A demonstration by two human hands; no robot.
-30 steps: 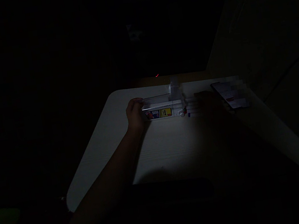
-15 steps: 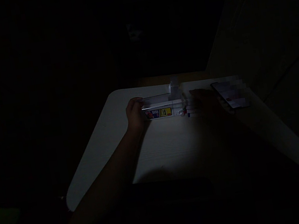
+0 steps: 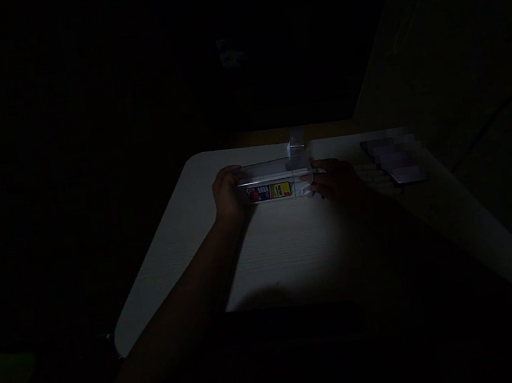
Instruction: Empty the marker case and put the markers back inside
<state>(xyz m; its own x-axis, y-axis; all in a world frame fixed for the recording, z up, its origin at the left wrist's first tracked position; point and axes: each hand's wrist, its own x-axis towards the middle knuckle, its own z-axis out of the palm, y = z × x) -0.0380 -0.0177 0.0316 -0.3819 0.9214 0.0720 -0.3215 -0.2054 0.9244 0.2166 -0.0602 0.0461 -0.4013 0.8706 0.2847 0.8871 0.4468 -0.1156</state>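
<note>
A long clear plastic box (image 3: 257, 172) lies on the table, with a blue and yellow printed label (image 3: 268, 191) on its near side. Its clear end flap (image 3: 296, 142) stands up at the right end. My left hand (image 3: 227, 194) is closed around the box's left end. At the other end, my right hand (image 3: 338, 182) has its fingers bent against the box's edge and opening. Several slim white pens (image 3: 379, 177) lie side by side just right of that hand, their left ends hidden by it. Dim light hides most of the right hand's grip.
The white table (image 3: 274, 247) has rounded corners. A phone (image 3: 397, 162) lies at its right side, partly blurred out. A dark panel stands beyond the far edge, a wall with a cable rises at right, and something green (image 3: 4, 380) shows at lower left.
My right hand has moved left, from over the pens to the box's right end. The box has shifted slightly left with my left hand still on it.
</note>
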